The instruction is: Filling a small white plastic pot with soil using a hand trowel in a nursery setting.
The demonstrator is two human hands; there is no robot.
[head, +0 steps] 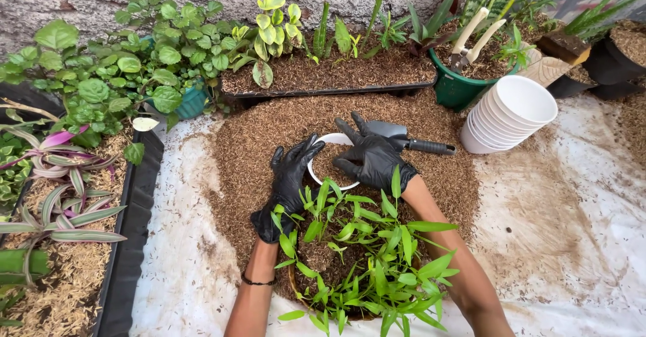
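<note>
My left hand (286,185) and my right hand (371,154), both in black gloves, rest on a small white pot (321,140) filled with brown husk mix. The left hand touches its left rim; the right hand lies over its right side. The pot sits on a mound of brown husk mix (256,142). Close to me stands a bushy green plant (367,256) in a pot, partly covering my forearms. A hand trowel (410,140) with a black handle lies on the mound just behind my right hand.
A stack of white plastic pots (511,111) lies on its side at the right. A green pot (457,84) holds garden shears. A long black planter (323,74) and leafy plants line the wall. Black trays with plants (131,229) stand left. White sheet (182,270) covers the ground.
</note>
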